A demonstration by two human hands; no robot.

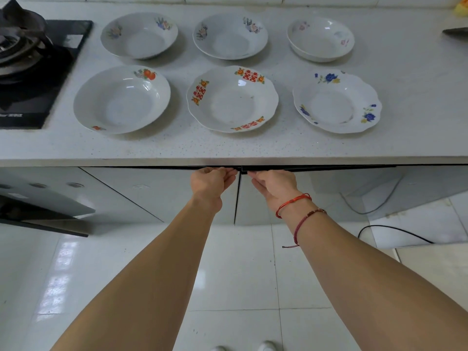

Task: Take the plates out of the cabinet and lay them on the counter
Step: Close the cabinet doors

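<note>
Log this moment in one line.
plates: six on counter | left hand: grips left door top | right hand: grips right door top

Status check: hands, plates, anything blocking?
Left hand curled on left cabinet door top edge; right hand at right cabinet door edge. Six plates on counter, two rows. Doors look shut; nothing blocking.

Six white patterned plates (232,98) on counter (228,145), two rows of three, apart; cabinet doors (177,196) below closed.
</note>
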